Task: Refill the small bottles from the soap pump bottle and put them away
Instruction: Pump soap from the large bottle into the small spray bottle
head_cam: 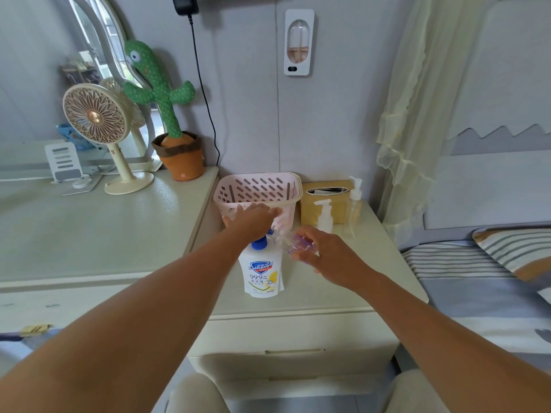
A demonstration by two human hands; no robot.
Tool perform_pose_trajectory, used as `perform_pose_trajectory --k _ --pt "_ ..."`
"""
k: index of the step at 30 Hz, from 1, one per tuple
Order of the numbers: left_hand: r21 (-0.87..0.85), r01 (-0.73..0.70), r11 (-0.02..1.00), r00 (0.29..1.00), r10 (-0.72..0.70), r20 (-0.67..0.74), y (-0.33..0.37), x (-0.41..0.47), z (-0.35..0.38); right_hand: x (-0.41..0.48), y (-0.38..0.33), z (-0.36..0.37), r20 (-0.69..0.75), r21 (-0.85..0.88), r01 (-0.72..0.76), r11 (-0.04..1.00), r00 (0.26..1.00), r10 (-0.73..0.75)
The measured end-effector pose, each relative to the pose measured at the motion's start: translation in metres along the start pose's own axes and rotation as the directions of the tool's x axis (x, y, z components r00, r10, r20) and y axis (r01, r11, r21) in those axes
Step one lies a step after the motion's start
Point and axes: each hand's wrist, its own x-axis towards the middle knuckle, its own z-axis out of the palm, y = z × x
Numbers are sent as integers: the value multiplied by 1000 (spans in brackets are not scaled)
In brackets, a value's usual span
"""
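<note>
A white soap pump bottle (262,271) with a blue pump top stands on the nightstand (343,290). My left hand (253,220) lies flat on the pump head, fingers straight, and hides most of it. My right hand (323,256) holds a small clear bottle (293,242) tilted, its mouth toward the pump spout. A small white pump bottle (324,217) and a taller clear pump bottle (354,204) stand upright behind, to the right of a pink slotted basket (259,189).
A tan tissue box (326,201) sits behind the small bottles. To the left, a higher desk (89,231) carries a fan (98,132), a cactus toy (167,114) and a phone stand. A bed (477,278) lies right; a cable (205,93) hangs down the wall.
</note>
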Motion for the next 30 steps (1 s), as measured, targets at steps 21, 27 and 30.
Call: perform_pose_trajectory --k 21,27,30 --pt "45 34 998 999 -34 11 12 -14 -4 0 0 6 -30 -22 21 1000 999 -22" --pt "170 -65 983 997 70 -29 0 4 -2 2 -1 4 -41 2 44 999 998 -43" --pt "157 -55 986 998 61 -34 -5 9 3 2 -2 5 -36 -2 50 999 998 -51"
